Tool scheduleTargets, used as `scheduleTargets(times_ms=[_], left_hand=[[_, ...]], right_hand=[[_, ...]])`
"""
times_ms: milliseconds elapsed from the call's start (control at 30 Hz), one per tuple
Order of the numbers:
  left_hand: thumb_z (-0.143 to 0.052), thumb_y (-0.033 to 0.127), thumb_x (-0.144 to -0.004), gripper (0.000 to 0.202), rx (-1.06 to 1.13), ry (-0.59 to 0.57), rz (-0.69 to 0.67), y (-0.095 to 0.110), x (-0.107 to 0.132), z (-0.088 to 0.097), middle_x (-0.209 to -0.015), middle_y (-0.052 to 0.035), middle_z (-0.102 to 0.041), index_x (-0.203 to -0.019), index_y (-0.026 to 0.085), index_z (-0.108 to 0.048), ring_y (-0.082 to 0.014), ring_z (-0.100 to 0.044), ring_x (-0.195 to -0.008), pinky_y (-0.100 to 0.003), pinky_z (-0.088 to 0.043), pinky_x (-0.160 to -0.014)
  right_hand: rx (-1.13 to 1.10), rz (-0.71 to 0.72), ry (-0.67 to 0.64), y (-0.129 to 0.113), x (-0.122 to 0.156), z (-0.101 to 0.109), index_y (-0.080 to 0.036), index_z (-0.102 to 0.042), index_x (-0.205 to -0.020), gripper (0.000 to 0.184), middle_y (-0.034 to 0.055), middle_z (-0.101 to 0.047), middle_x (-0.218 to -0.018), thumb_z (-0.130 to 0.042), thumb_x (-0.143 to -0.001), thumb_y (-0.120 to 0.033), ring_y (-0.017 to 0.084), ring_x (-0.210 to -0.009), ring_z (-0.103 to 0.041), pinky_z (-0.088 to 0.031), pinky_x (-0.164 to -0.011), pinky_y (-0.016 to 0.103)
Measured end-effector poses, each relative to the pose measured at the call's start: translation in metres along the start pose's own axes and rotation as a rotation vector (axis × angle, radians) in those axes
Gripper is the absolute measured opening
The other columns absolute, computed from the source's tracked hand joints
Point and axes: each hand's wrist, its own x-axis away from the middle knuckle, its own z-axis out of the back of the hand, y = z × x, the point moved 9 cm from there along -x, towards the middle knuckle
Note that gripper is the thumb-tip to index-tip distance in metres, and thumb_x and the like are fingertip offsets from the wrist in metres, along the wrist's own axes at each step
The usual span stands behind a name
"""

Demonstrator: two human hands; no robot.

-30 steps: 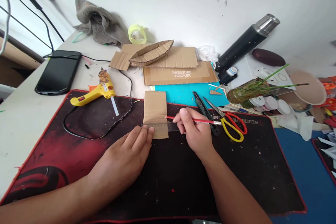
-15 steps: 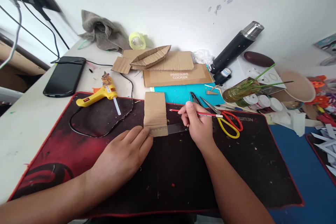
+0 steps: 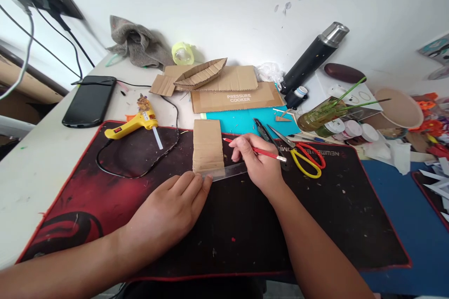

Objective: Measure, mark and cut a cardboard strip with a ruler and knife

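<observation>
A small rectangular piece of cardboard (image 3: 207, 142) lies on the black and red desk mat, marked with crosswise lines near its lower end. Across that lower end rests a clear ruler (image 3: 229, 173), slanting up to the right. My left hand (image 3: 171, 203) presses the ruler's left end down at the cardboard's lower edge, fingers together. In my right hand (image 3: 261, 161) a red pencil (image 3: 263, 152) is gripped, its tip pointing left just beside the cardboard's right edge. The ruler's right end goes out of sight beneath the right hand.
A yellow glue gun (image 3: 135, 124) with its cord lies left of the cardboard. Right of my right hand are scissors (image 3: 307, 161) and a utility knife (image 3: 263, 128). Behind stand cardboard pieces (image 3: 238, 98), a black flask (image 3: 312, 58) and a jar (image 3: 317, 117); a phone (image 3: 90, 101) lies far left.
The ruler has slid down to the cardboard's lower edge, with my left fingers shifting slightly right. My right hand has moved a little left, and the pencil now slants more.
</observation>
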Motion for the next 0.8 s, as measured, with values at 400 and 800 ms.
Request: scheduleTargets(times_ms=[400,800], left_hand=[[-0.044,0.002,-0.104,0.042,0.020,0.045,0.010,-0.001,-0.004,-0.010,-0.114,-0.0144,-0.078,-0.137,0.005,-0.069,-0.0265,-0.074,-0.105,-0.035,-0.066,-0.081],[-0.045,0.006,-0.107,0.033,0.087,0.069,-0.039,-0.005,-0.009,-0.002,-0.108,-0.0139,-0.077,-0.125,0.008,-0.073,-0.0263,-0.073,-0.096,-0.036,-0.063,-0.075]], right_hand=[[0.249,0.137,-0.226,-0.014,0.006,-0.020,-0.027,-0.079,-0.115,0.022,0.0053,-0.087,-0.115,-0.061,-0.114,-0.040,0.026,-0.106,-0.082,-0.060,-0.095,0.038],[0.231,0.151,-0.239,-0.008,0.005,-0.019,-0.029,-0.079,-0.117,0.021,0.0047,-0.086,-0.124,-0.061,-0.115,-0.039,0.025,-0.117,-0.081,-0.060,-0.104,0.040]])
